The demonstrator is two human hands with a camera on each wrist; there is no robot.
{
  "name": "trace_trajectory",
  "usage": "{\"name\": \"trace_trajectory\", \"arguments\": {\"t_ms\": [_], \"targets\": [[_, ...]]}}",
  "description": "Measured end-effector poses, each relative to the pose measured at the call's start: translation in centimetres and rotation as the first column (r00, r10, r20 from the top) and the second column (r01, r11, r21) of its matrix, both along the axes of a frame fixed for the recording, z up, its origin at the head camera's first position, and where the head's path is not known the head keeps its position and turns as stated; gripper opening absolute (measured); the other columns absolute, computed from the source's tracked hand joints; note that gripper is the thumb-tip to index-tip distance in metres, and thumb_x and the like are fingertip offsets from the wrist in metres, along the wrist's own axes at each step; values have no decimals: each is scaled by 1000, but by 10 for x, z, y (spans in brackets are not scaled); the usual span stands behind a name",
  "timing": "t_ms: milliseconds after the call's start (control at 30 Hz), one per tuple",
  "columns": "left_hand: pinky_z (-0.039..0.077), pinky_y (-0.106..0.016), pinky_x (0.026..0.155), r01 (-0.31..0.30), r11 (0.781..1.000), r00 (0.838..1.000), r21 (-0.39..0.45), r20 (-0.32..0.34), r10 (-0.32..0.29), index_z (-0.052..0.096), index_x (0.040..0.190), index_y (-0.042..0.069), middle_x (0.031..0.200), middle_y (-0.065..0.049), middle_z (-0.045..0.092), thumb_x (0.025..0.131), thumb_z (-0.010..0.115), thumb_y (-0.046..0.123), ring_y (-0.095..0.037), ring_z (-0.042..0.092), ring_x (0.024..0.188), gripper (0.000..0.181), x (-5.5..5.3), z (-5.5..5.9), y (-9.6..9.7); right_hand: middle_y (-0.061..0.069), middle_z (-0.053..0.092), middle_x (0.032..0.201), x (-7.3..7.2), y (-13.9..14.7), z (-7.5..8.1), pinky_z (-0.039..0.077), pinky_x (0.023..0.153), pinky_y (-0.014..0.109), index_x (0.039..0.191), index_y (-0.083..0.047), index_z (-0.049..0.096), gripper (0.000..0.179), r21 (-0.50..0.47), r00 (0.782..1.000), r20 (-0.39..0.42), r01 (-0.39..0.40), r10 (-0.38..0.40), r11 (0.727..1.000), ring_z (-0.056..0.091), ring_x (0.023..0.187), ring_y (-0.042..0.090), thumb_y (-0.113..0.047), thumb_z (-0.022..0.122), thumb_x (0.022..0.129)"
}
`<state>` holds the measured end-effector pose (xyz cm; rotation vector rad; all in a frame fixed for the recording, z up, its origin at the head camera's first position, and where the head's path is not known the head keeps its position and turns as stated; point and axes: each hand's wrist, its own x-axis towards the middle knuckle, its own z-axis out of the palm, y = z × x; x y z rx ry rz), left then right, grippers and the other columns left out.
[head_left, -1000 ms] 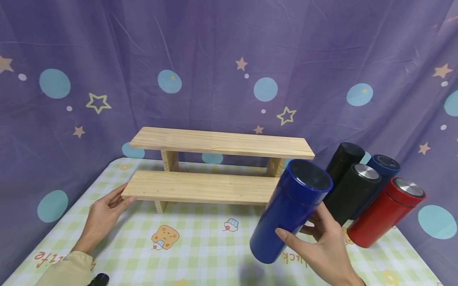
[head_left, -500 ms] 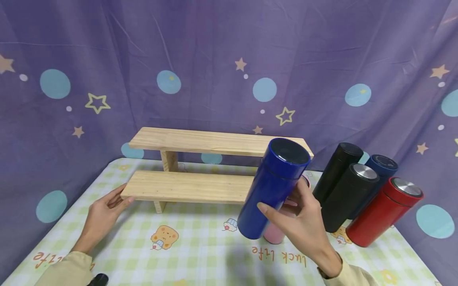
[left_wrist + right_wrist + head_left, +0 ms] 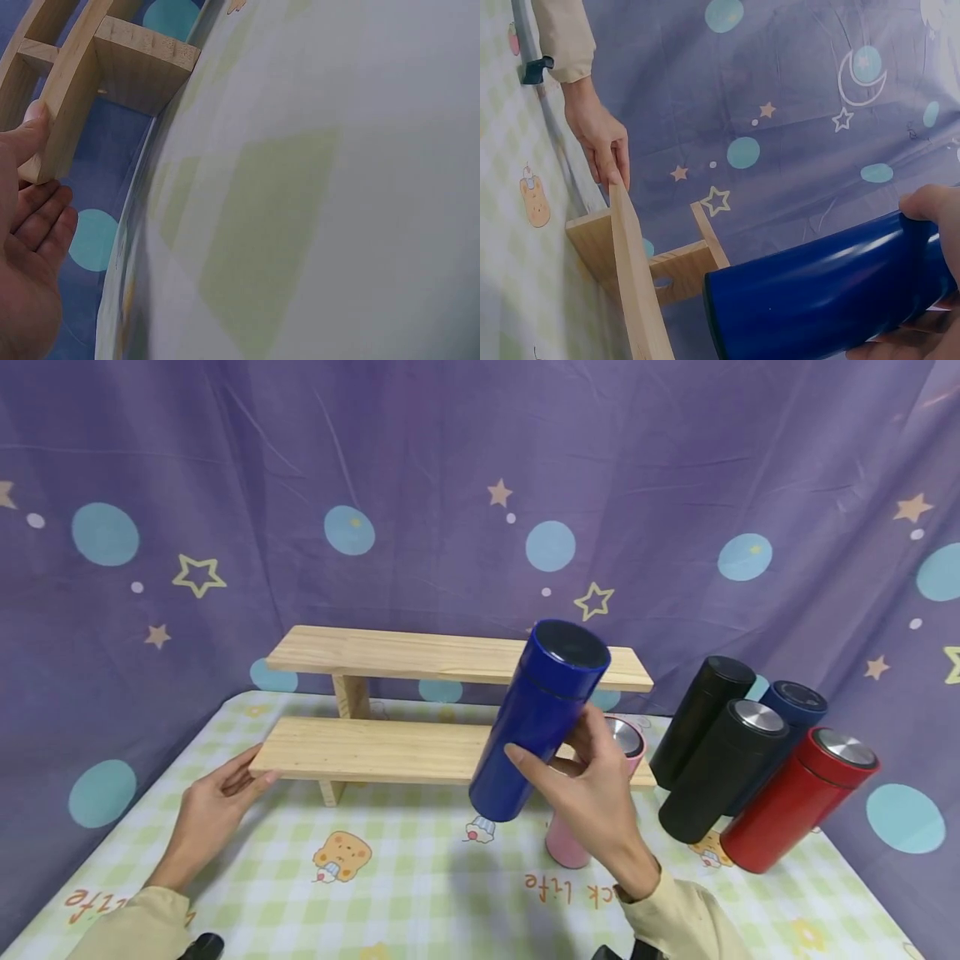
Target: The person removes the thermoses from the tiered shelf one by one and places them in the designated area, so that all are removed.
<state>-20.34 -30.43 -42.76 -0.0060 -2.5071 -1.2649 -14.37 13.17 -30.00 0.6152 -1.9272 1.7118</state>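
Observation:
My right hand grips a shiny blue thermos flask with a black top, thumb in front and fingers behind. The flask is raised, leaning to the right, and overlaps the two-tier wooden shelf in the head view; its round base faces the shelf in the right wrist view. At the left end of the lower board, my left hand pinches the corner. In the left wrist view the thumb lies against the board, with the other fingers curled by its end.
A pink flask stands partly behind my right hand. Farther right are a tall black flask, a black one with a silver lid, a dark blue one and a red one. A purple curtain hangs behind the checked tablecloth.
My right hand has carried the blue flask leftward and away from me, toward the shelf. The pink flask has come into view behind it. My left hand stays at the board's end.

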Motion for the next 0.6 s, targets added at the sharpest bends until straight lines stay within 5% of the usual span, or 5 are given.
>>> {"name": "trace_trajectory", "arguments": {"t_ms": [333, 600], "targets": [[44, 2, 75, -3, 1000, 1000, 7, 14, 3, 42, 156, -2, 142, -36, 50, 102, 68, 41, -52, 54, 126, 74, 1, 1, 1, 12, 68, 121, -18, -20, -3, 63, 82, 38, 138, -5, 58, 66, 45, 994, 30, 102, -103, 994, 70, 103, 26, -7, 90, 80], [44, 1, 74, -4, 1000, 1000, 0, 8, 4, 41, 157, -1, 142, -37, 50, 102, 68, 42, -51, 55, 125, 74, 0, 0, 1, 10, 68, 122, -34, -35, -5, 63, 84, 43, 139, -11, 59, 62, 22, 994, 49, 98, -99, 995, 68, 105, 25, -18, 87, 84]]}}
